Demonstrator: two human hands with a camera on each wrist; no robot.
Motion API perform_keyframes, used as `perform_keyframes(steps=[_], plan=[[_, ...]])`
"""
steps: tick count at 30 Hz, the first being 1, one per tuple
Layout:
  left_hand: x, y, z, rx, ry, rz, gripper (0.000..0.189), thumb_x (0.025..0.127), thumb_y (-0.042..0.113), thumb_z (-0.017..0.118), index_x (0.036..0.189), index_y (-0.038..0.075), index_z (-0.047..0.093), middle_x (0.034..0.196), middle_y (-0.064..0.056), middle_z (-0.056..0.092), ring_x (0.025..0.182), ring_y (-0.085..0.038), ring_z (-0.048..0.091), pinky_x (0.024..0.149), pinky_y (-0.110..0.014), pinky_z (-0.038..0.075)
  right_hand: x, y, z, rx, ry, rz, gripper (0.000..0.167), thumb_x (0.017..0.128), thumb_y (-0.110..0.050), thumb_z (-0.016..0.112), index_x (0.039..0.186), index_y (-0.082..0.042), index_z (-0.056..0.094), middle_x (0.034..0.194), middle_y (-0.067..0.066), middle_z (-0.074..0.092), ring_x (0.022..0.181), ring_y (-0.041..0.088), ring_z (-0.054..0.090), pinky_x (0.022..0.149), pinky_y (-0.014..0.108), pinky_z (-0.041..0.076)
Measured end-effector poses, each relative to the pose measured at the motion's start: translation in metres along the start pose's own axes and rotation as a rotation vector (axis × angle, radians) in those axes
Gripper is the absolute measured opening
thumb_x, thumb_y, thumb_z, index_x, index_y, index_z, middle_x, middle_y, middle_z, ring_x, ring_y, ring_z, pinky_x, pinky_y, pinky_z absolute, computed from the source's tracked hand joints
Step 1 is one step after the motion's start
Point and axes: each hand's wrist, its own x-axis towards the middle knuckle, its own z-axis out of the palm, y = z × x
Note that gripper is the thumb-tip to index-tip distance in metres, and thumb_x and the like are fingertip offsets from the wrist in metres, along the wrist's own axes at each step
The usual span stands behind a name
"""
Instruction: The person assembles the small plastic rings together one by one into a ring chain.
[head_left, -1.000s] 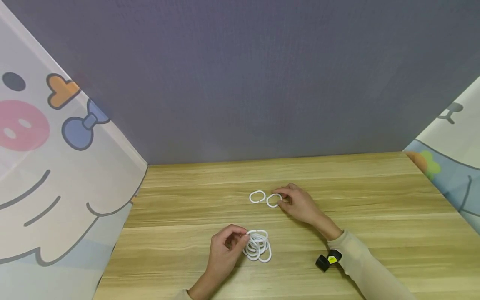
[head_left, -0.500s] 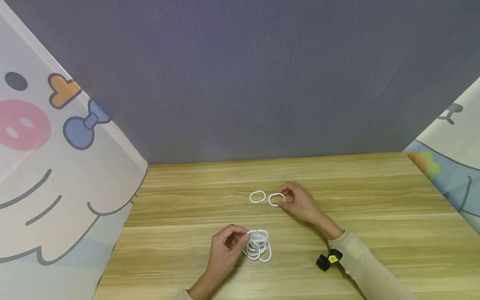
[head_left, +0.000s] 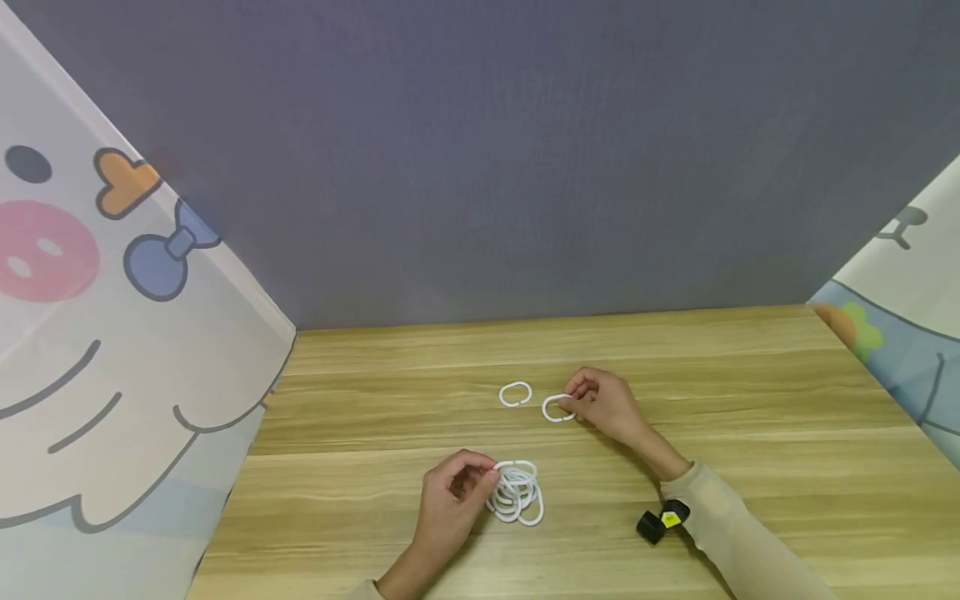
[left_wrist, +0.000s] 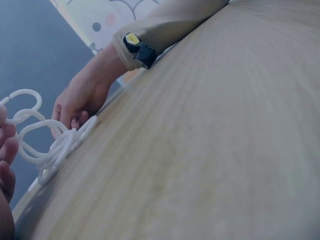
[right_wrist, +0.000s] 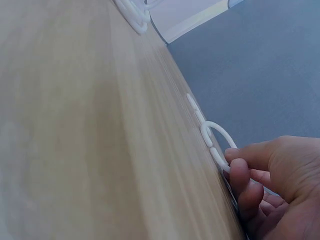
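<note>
My left hand (head_left: 447, 504) pinches the edge of a bunch of white plastic chain links (head_left: 516, 482) between thumb and index finger. In the left wrist view, several of these oval links (left_wrist: 67, 142) hook through one another, part of them raised beside the fingers. Farther back, my right hand (head_left: 611, 410) pinches a single white oval link by its right end; that link (right_wrist: 218, 127) has a small gap in its side and stands tilted at the tabletop in the right wrist view. Another loose link (head_left: 515, 383) lies flat on the table just to its left.
The wood-grain table (head_left: 360, 500) ends at a grey panel (head_left: 525, 183) behind. Cartoon-printed panels (head_left: 90, 375) stand at both sides. A black wrist device (head_left: 651, 527) with a yellow mark is on the right sleeve (head_left: 731, 517).
My right hand has shifted slightly right and toward me with the single link, which has turned in the fingers. The left hand and the bunch have stayed still.
</note>
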Motion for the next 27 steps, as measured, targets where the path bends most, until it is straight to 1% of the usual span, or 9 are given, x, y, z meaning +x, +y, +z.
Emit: perform_keyframes(steps=[4,7,11,14,17,22,27], plan=[[-0.0003,0.0001,-0.0001,0.002,0.003,0.000,0.013,0.096,-0.008,0.078,0.099,0.005,0.077,0.076,-0.012,0.066,0.068,0.001,0.051,0.053,-0.018,0.042,-0.0009,-0.0005,-0.0008,0.051,-0.024,-0.008,0.016,0.095,0.002,0.085,0.106,0.005,0.074,0.086,0.012,0.073,0.062,0.011,0.065,0.055,0.024,0.056],[-0.0004,0.0000,0.0000,0.002,0.001,-0.002,0.013,0.096,-0.008,0.078,0.099,0.005,0.077,0.076,-0.012,0.066,0.069,0.002,0.051,0.054,-0.018,0.042,-0.0025,-0.0017,-0.0020,0.082,-0.040,0.001,0.018,0.096,0.005,0.081,0.113,0.008,0.075,0.086,0.015,0.073,0.062,0.012,0.065,0.053,0.023,0.054],[-0.0004,-0.0003,-0.0001,-0.004,0.000,-0.007,0.013,0.096,-0.008,0.078,0.099,0.004,0.077,0.077,-0.013,0.066,0.069,0.001,0.051,0.054,-0.018,0.042,-0.0048,-0.0045,-0.0040,0.125,-0.055,0.041,0.020,0.101,0.002,0.078,0.120,0.009,0.076,0.086,0.016,0.074,0.062,0.013,0.065,0.050,0.024,0.052],[-0.0004,-0.0002,-0.0003,-0.007,0.001,-0.014,0.013,0.096,-0.008,0.078,0.099,0.004,0.077,0.077,-0.013,0.066,0.069,0.001,0.051,0.054,-0.018,0.042,-0.0050,-0.0052,-0.0045,0.154,-0.056,0.064,0.020,0.104,-0.001,0.075,0.121,0.009,0.075,0.085,0.016,0.074,0.061,0.014,0.065,0.049,0.024,0.053],[-0.0003,0.0003,-0.0005,-0.006,0.002,-0.020,0.013,0.096,-0.008,0.078,0.099,0.004,0.077,0.077,-0.013,0.066,0.069,0.001,0.051,0.055,-0.018,0.042,-0.0045,-0.0045,-0.0042,0.163,-0.051,0.074,0.019,0.105,-0.002,0.073,0.120,0.010,0.075,0.084,0.015,0.072,0.060,0.014,0.065,0.049,0.025,0.053],[0.0000,0.0003,-0.0002,-0.009,0.001,-0.005,0.013,0.096,-0.009,0.078,0.099,0.004,0.077,0.077,-0.013,0.066,0.069,0.001,0.051,0.054,-0.018,0.042,-0.0056,-0.0049,-0.0024,0.127,-0.007,0.094,0.013,0.105,-0.003,0.075,0.113,0.007,0.077,0.080,0.012,0.072,0.057,0.012,0.062,0.049,0.023,0.051],[0.0004,-0.0003,-0.0003,-0.005,0.000,-0.005,0.013,0.096,-0.008,0.078,0.100,0.004,0.077,0.077,-0.013,0.067,0.070,0.001,0.052,0.055,-0.018,0.043,-0.0070,-0.0050,-0.0021,0.049,0.061,0.059,0.007,0.101,-0.002,0.079,0.104,0.004,0.080,0.080,0.009,0.073,0.056,0.006,0.053,0.051,0.022,0.044]])
